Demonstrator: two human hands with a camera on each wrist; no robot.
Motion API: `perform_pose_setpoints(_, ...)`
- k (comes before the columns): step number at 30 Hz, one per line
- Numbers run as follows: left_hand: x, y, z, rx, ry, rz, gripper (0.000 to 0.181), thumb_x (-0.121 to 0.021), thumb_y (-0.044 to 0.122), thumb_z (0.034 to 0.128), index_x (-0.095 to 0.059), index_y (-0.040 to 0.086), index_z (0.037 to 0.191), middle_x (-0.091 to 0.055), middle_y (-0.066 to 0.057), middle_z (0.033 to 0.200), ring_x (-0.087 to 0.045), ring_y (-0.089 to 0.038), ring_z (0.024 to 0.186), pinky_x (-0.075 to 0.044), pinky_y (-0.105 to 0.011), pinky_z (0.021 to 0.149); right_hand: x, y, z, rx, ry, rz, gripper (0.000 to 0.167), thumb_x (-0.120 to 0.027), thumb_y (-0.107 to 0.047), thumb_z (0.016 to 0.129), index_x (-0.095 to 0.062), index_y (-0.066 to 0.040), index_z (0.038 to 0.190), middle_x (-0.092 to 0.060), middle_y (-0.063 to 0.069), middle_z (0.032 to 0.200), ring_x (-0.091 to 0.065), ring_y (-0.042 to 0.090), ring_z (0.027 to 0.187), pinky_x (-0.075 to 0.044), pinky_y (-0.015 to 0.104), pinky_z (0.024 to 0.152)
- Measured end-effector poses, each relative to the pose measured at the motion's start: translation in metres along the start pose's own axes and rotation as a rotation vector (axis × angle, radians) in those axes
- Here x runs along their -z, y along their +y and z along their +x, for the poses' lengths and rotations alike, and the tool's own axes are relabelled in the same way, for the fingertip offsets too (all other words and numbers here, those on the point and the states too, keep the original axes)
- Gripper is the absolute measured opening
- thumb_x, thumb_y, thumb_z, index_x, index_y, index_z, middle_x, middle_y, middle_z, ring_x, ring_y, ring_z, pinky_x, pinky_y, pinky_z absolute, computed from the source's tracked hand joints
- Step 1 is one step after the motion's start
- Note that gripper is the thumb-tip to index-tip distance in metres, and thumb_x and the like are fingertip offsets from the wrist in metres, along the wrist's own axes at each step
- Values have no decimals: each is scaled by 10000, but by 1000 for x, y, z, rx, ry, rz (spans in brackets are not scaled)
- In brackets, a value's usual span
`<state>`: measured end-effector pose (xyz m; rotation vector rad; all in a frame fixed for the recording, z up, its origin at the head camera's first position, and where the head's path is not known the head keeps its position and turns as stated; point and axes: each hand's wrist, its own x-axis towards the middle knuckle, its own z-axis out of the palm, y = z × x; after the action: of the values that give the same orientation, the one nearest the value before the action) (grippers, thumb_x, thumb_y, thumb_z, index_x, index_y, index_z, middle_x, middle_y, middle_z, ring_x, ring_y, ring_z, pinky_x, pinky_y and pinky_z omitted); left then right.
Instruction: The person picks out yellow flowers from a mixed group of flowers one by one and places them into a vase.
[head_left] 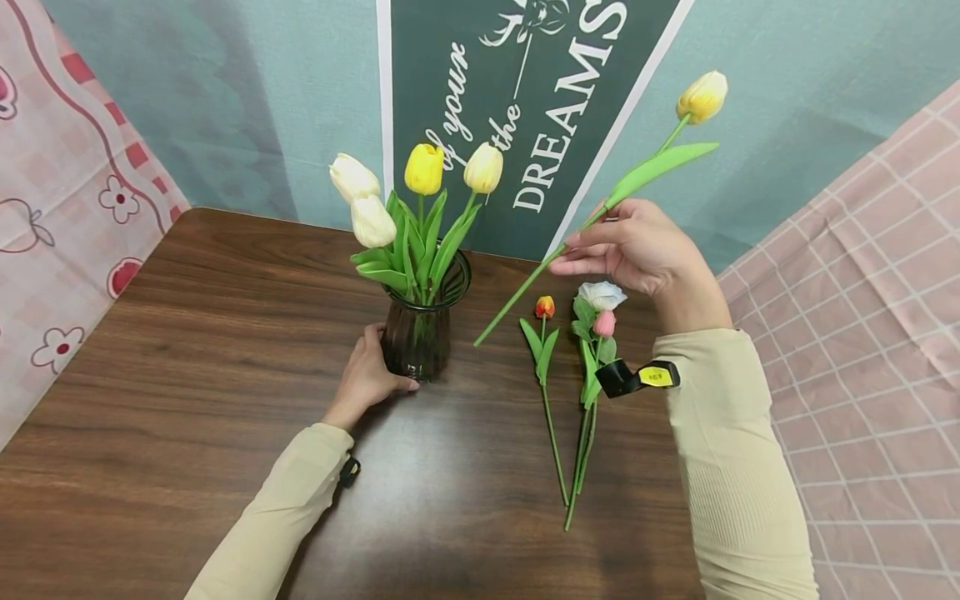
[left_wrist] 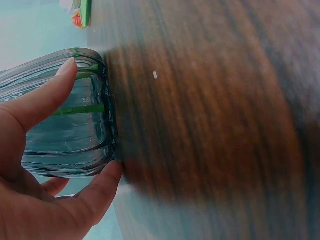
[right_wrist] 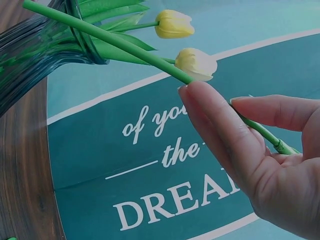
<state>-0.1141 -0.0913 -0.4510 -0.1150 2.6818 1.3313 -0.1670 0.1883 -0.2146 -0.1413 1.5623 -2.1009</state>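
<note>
A dark ribbed glass vase (head_left: pixel 418 340) stands on the table, holding several white and yellow tulips (head_left: pixel 424 170). Around its lower part my left hand (head_left: pixel 366 375) curls, thumb on one side and fingers on the other, as the left wrist view also shows. My right hand (head_left: pixel 637 250) pinches the green stem of a yellow-and-white tulip (head_left: pixel 702 97) in the air, right of the vase. That stem slants, its cut end (right_wrist: pixel 32 6) pointing down and left toward the vase. In the right wrist view the thumb and fingers press the stem between them.
On the table right of the vase lie a red-orange tulip (head_left: pixel 545 307), a pink tulip (head_left: pixel 603 323) and a pale blue flower (head_left: pixel 602 295). A dark green banner (head_left: pixel 480 100) with white lettering hangs behind. Patterned cloths (head_left: pixel 877 275) line both sides of the wooden table (head_left: pixel 187 375).
</note>
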Motion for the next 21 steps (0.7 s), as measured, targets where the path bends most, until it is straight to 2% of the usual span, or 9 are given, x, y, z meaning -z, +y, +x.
perform_pose_setpoints(7, 0, -1, 0, 1, 0, 0, 1007, -862, 191, 578, -240, 32, 1354, -385, -271, 1258, -378, -415, 1167, -331, -512, 955, -4, -3, 2, -1, 6, 16, 138, -425, 191, 845, -522, 159, 752, -589, 278, 715, -646, 396, 754, -500, 460, 747)
perform_pose_setpoints(15, 0, -1, 1, 3, -4, 2, 1010, -861, 196, 582, -235, 36, 1359, -381, -268, 1265, -375, -416, 1168, -330, -514, 956, -9, -5, 6, 43, 22, 5, 135, -425, 195, 838, -528, 157, 760, -574, 277, 697, -642, 405, 755, -492, 476, 754)
perform_pose_setpoints(21, -1, -2, 2, -3, 1, 6, 1012, -862, 194, 579, -237, 33, 1359, -386, -269, 1260, -376, -407, 1170, -330, -503, 959, -12, -7, 8, 56, 42, 1, 121, -431, 190, 842, -543, 163, 809, -580, 271, 697, -643, 400, 755, -493, 483, 746)
